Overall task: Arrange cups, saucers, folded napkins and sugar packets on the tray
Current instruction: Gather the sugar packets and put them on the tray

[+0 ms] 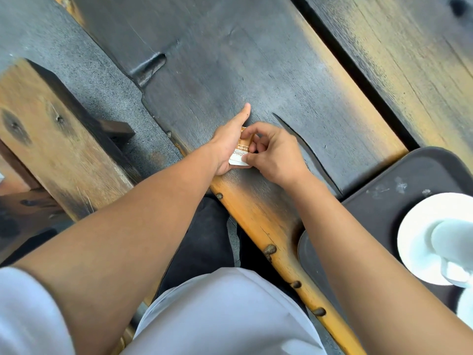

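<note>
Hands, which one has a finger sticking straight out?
The left hand: one finger points out straight over the wooden table. The right hand has its fingers curled, pinching the sugar packet.

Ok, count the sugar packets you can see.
1 sugar packet, held between the left hand and right hand above the table. More could be stacked behind it, hidden by the hands.

Tray sits on the table, overhanging its near edge. Saucer is on the tray, with the cup on the saucer. Sugar packet is well left of the tray, over the table. Left hand holds the packet's side away from the tray. Right hand pinches the tray-side edge, between packet and tray. Bench is farther left of the tray, past the table.
</note>
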Demonstrator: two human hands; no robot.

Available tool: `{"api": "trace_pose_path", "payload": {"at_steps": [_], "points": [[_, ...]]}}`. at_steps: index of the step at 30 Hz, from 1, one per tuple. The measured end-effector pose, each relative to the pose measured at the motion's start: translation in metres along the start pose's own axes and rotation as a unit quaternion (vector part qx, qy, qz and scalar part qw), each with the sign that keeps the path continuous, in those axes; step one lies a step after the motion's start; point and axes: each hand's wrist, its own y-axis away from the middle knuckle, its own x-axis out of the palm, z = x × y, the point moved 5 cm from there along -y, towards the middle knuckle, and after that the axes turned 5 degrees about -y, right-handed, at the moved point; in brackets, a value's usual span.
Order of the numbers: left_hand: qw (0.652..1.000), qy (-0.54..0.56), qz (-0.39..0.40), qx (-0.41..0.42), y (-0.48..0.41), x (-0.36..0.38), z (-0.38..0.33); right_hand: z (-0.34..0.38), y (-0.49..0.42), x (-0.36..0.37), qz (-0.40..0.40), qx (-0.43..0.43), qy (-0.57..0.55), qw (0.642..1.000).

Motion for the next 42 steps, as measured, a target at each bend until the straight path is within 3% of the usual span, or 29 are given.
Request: {"api": "trace_pose_path", "payload": {"at_steps": [5,9,16,20,27,31,38,42], "points": [[1.0,-0.018,0.009,-0.003,-0.003,0.0,0.001,-0.005,0.009,0.004,-0.014,0.049,-0.082,0.995],[0.999,-0.024,0.029,-0.003,0.0,0.002,0.0,-0.01,0.025,0.012,-0.069,0.081,-0.112,0.988],[0.989,-0.072,0.12,-0.054,0.015,0.008,0.001,-0.01,0.067,0.022,-0.16,0.176,-0.176,0.955],[0.962,-0.149,0.216,-0.07,0.039,0.023,0.0,-0.011,0.094,0.013,-0.207,0.231,-0.254,0.916],[0.91,-0.232,0.332,-0.09,0.092,0.07,0.016,-0.012,0.152,-0.001,-0.273,0.245,-0.393,0.843],[0.882,-0.287,0.366,-0.079,0.115,0.103,0.034,-0.017,0.191,-0.011,-0.334,0.229,-0.427,0.809],[0.807,-0.407,0.423,-0.069,0.155,0.157,0.075,-0.034,0.253,-0.023,-0.366,0.201,-0.501,0.758],[0.807,-0.401,0.426,-0.084,0.169,0.175,0.091,-0.052,0.282,-0.033,-0.391,0.197,-0.524,0.73]]}}
